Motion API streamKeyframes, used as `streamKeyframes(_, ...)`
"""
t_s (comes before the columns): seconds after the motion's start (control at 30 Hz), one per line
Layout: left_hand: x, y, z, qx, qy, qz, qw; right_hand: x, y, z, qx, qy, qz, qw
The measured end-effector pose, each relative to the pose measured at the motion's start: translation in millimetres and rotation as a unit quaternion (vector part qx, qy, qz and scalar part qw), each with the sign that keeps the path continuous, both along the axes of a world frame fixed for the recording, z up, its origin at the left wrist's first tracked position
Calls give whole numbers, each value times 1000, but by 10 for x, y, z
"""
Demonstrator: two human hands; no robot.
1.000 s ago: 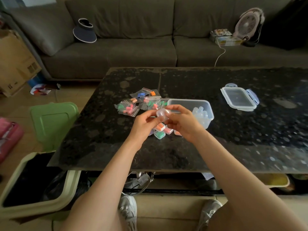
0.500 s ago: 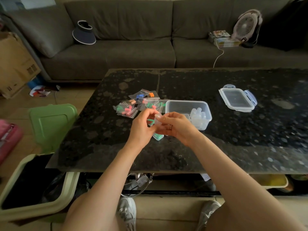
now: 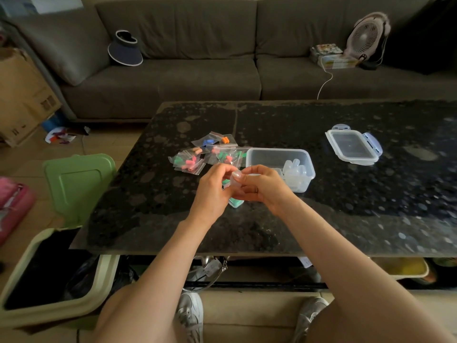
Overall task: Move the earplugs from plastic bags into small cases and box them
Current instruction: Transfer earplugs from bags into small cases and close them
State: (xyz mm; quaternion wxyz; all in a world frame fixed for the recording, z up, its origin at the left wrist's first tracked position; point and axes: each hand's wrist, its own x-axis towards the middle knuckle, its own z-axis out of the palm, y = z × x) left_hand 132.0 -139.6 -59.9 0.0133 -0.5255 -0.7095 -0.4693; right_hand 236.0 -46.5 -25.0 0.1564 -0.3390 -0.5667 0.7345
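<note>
Both hands meet over the black stone table (image 3: 346, 219). My right hand (image 3: 262, 186) holds a small clear case (image 3: 236, 178) between thumb and fingers, and my left hand (image 3: 212, 191) pinches it from the left. Beneath the hands a filled case with a green earplug (image 3: 235, 203) lies on the table. Several small plastic bags of coloured earplugs (image 3: 189, 163) lie in a heap just beyond my left hand. A clear plastic box (image 3: 274, 157) with several empty clear cases (image 3: 295, 169) inside stands right behind my right hand.
The box's lid (image 3: 352, 147) lies upside down to the far right on the table. An open bin with a green lid (image 3: 76, 184) stands on the floor at the left. A sofa (image 3: 197, 70) runs along the back.
Both hands have dropped a little toward the table with the clear case, now covering most of the filled cases that lay in view beneath them.
</note>
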Motion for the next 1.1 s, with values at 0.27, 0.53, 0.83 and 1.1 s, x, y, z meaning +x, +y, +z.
streamKeyframes(0.27,-26,52,-58,-28,1,-14,1000,-3,23,-43,1,-22,2,1000)
streamKeyframes(0.53,-171,13,-100,-102,-17,32,994,-23,105,-95,118,-99,-19,988)
streamKeyframes(0.83,-816,171,-148,-263,-85,324,905,-21,117,-340,475,-202,129,847)
streamKeyframes(1.1,-1097,226,-306,-456,126,202,857,-133,-42,-506,591,-175,259,744)
